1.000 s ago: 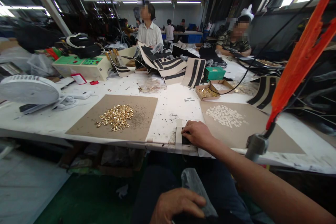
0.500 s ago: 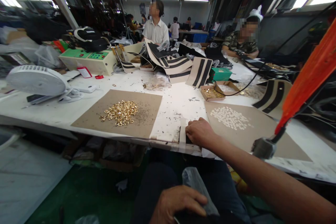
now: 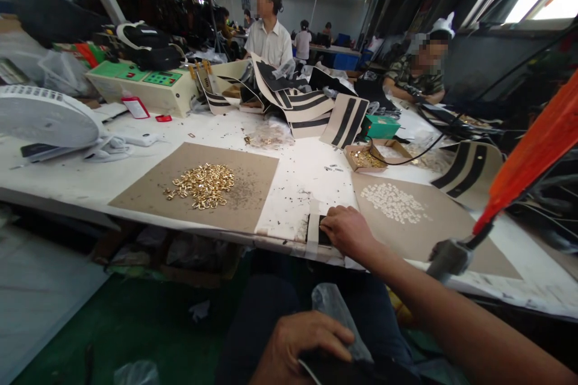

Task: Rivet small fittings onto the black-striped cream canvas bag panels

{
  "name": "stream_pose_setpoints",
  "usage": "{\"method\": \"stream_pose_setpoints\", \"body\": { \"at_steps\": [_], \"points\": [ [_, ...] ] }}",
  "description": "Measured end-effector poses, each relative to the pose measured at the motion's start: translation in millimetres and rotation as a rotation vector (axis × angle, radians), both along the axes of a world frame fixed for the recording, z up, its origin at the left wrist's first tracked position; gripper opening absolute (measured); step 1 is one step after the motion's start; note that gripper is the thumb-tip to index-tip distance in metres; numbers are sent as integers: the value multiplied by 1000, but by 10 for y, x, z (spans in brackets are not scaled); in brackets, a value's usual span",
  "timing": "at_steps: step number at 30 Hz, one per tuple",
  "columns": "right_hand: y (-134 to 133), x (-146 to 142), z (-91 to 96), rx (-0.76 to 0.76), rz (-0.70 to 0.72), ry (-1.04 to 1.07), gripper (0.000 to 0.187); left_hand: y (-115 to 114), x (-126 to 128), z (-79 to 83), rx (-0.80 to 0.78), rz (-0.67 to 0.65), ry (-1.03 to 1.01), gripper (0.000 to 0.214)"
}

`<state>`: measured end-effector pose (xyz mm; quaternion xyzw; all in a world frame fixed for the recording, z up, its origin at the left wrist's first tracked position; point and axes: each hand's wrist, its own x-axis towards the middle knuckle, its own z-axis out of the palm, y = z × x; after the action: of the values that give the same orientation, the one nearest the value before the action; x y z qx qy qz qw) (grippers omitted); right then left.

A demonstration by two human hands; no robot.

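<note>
The right hand [image 3: 350, 233] lies palm-down at the near edge of the desk [image 3: 307, 174], fingers bent over a small dark pad [image 3: 316, 231] framed by pale tape. It looks like a pressing hold, but whether the grip actually pinches the pad cannot be told. The left hand [image 3: 298, 346] is down in the lap, its grip clenched with the thumb laid across a crinkled clear plastic bag [image 3: 334, 307], pinning it against a dark flat piece [image 3: 336, 370] with a thin pale edge.

Two matte brown cardboard sheets flank the pad. The left sheet [image 3: 144, 198] carries a loose heap of shiny gold metal rings [image 3: 201, 185]; the right sheet [image 3: 456, 237] carries a spread of small white pieces [image 3: 392, 201]. The rough board probably stops such small parts from sliding about, one kind to each side of the hand.

Further back are a shallow cardboard box [image 3: 377, 145] of more gold bits, stiff cream panels with black stripes [image 3: 316, 111] leaning together, a green-topped machine [image 3: 144, 87] and a white fan [image 3: 45, 117]. At right, an orange strip [image 3: 533, 150] rises from a grey holder [image 3: 445, 258] — other people sit beyond.
</note>
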<state>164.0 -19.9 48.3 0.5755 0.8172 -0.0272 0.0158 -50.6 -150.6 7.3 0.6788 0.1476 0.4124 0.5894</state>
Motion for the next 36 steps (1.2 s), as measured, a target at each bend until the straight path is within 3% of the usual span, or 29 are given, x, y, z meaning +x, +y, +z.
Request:
{"method": "stream_pose_setpoints", "body": {
  "at_steps": [4,7,10,13,15,18,21,24,28,32,36],
  "points": [
    [152,44,94,-80,130,-6,21,21,1,-65,14,18,-2,34],
    [94,136,-9,-61,136,67,20,1,-25,-12,-8,67,16,31],
    [-50,216,-222,36,31,371,25,-28,-50,107,-148,214,98,29],
    [-212,246,-336,108,-141,720,42,14,-82,238,-429,347,226,30],
    [-341,258,-300,43,-264,969,46,108,-105,304,-577,398,286,37],
    [-575,275,-164,-114,-412,1361,54,315,-103,348,-679,441,299,45],
    [-779,244,-83,-302,-437,1587,68,512,-13,342,-774,422,258,51],
    [-846,162,-87,-521,-452,1605,62,642,136,314,-865,381,235,53],
    [-755,95,-127,-447,-580,1466,44,763,263,282,-868,344,282,50],
    [-696,89,-162,-340,-571,1243,32,923,266,300,-585,364,471,45],
    [-686,84,-190,-213,-501,1178,31,1099,276,361,-338,400,606,35]
  ]
}}
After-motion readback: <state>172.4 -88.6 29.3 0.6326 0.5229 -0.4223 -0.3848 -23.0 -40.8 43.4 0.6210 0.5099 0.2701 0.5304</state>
